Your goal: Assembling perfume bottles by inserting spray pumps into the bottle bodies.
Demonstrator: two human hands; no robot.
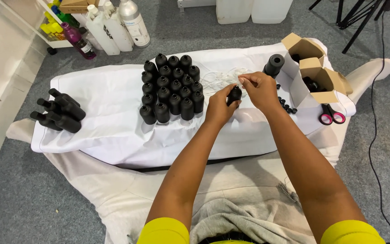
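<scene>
My left hand (220, 106) grips a small black bottle (234, 95) over the middle of a low surface covered by a white cloth (104, 131). My right hand (259, 89) is at the bottle's top, with thumb and forefinger pinched on something small and pale, too small to make out. Just behind the hands lies a tangle of thin white strings (220, 77). To the left of my hands stands a block of several upright black bottles (171, 88).
Several black bottles (58, 110) lie at the cloth's left edge. A black cylinder (274, 64), loose black caps (286, 105), two open cardboard boxes (314, 74) and pink-handled scissors (331, 116) sit at the right. White jugs and coloured bottles (113, 25) stand on the floor behind.
</scene>
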